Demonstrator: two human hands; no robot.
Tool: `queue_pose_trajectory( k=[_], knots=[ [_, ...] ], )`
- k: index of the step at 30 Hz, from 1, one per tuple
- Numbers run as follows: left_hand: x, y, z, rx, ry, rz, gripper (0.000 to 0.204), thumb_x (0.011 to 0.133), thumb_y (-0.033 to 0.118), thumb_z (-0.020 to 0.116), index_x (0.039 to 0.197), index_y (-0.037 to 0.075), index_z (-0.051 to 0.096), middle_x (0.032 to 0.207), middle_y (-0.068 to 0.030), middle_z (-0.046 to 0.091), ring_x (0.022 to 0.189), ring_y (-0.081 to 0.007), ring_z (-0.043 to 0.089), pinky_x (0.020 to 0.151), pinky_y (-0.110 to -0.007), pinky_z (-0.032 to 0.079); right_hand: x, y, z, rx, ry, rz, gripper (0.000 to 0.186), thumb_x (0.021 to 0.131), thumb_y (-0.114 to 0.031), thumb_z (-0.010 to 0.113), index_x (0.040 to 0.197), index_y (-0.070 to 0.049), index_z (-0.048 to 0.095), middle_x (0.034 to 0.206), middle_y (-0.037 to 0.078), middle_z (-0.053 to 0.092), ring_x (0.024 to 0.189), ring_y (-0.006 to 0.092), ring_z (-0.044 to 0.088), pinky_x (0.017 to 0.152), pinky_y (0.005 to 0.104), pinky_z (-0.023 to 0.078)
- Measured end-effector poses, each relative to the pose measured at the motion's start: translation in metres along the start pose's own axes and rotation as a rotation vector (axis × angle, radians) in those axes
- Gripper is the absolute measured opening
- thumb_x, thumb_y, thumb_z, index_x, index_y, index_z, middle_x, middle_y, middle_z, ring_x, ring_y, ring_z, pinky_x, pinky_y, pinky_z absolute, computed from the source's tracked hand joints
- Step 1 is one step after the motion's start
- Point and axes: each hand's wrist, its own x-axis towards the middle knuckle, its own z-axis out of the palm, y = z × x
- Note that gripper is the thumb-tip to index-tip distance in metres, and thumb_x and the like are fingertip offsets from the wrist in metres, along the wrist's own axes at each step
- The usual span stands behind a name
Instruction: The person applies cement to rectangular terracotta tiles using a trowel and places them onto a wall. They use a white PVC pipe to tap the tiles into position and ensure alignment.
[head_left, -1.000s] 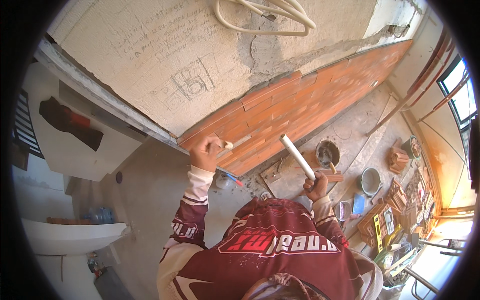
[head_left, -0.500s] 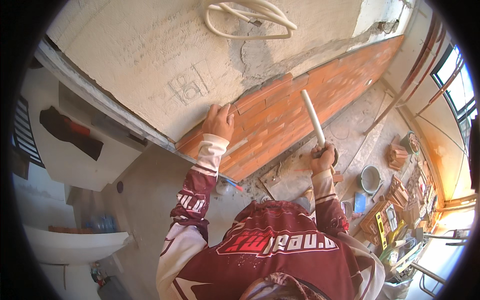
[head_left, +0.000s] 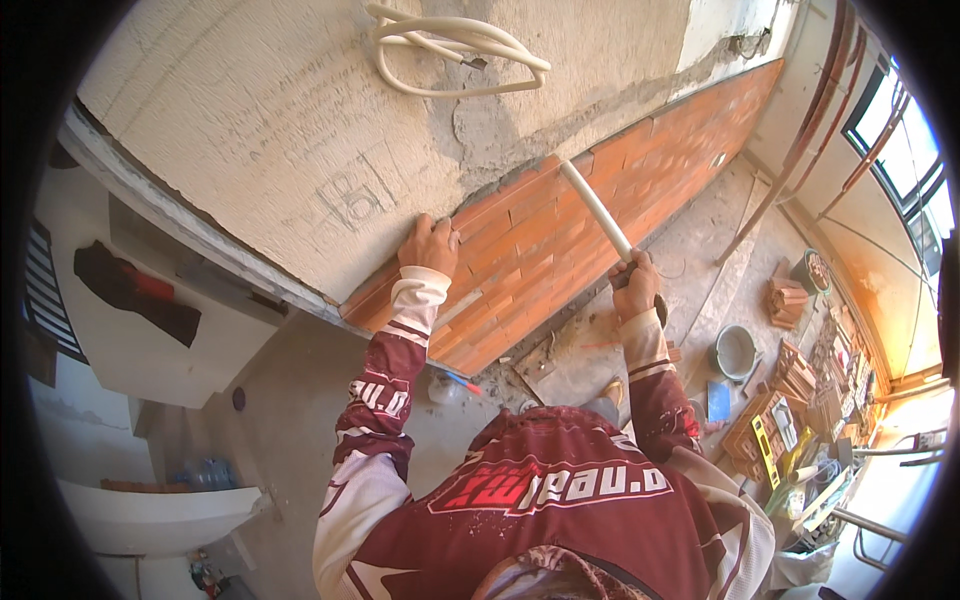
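Observation:
My left hand (head_left: 428, 243) is curled against the top edge of the orange brick-tile facing (head_left: 530, 260); whatever is under its fingertips is hidden. My right hand (head_left: 633, 285) grips a white tube (head_left: 597, 208), whose far end reaches the upper edge of the tiles; a dark piece shows partly behind that hand. Above the tiles, the rough cream wall (head_left: 270, 110) carries pencil sketches and a loop of cream cable (head_left: 455, 55).
Buckets (head_left: 733, 352), tile stacks (head_left: 787, 300), a yellow level (head_left: 766, 450) and assorted tools crowd the floor at right, below long red poles (head_left: 800, 150) near a window. A white curved ledge (head_left: 160, 515) with a blue bottle (head_left: 208, 473) is at lower left.
My left hand rose from the lower tiles, where it held a small pale piece, to the top edge. My right hand lifted the tube, whose end moved up to that edge.

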Motion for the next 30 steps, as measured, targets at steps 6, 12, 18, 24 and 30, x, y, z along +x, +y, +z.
queue_pose_trajectory(
  k=[6,12,18,24,30],
  knots=[
    [-0.005,-0.018,-0.015,-0.032,-0.053,0.064,0.024,0.085,0.021,0.068,0.107,0.012,0.069,0.093,-0.0105,0.057,0.078,-0.0318,0.064,0.064,-0.042,0.053,-0.046,0.001,-0.007,-0.096,0.019,-0.043,0.009,0.088,-0.012,0.058,0.089,-0.006,0.052,0.068,0.002,0.049,0.051,0.0118,0.048,0.044,0.0259,0.040],
    [-0.005,-0.020,-0.017,-0.056,-0.043,0.103,0.022,0.090,0.021,0.062,0.108,0.012,0.069,0.088,-0.0098,0.061,0.075,-0.0319,0.065,0.062,-0.043,0.053,-0.122,0.015,-0.026,-0.505,-0.275,-0.059,0.010,0.090,-0.011,0.059,0.093,-0.003,0.053,0.065,0.002,0.052,0.051,0.0088,0.049,0.045,0.0239,0.038],
    [0.003,-0.019,-0.019,-0.098,-0.167,0.048,0.025,0.091,0.021,0.062,0.113,0.009,0.068,0.099,-0.0118,0.065,0.086,-0.0330,0.064,0.070,-0.042,0.053,-0.158,0.026,-0.007,-0.721,-0.401,-0.190,0.011,0.095,-0.011,0.059,0.100,-0.002,0.056,0.067,0.001,0.055,0.053,0.0059,0.048,0.047,0.0212,0.038],
    [0.001,-0.024,-0.011,-0.094,-0.060,0.111,0.022,0.092,0.024,0.061,0.107,0.010,0.069,0.087,-0.0101,0.066,0.075,-0.0315,0.066,0.063,-0.042,0.053,-0.167,0.036,0.002,-0.795,-0.447,-0.289,0.012,0.093,-0.008,0.061,0.101,-0.001,0.055,0.075,0.001,0.056,0.061,0.0063,0.048,0.053,0.0224,0.041],
    [0.002,-0.019,-0.018,-0.097,-0.128,0.044,0.022,0.091,0.022,0.061,0.106,0.009,0.070,0.088,-0.0111,0.066,0.079,-0.0317,0.066,0.066,-0.042,0.053,-0.170,0.041,0.010,-0.829,-0.445,-0.300,0.014,0.090,-0.009,0.063,0.096,0.000,0.055,0.076,0.001,0.054,0.067,0.0086,0.044,0.060,0.0264,0.041]
  ],
)
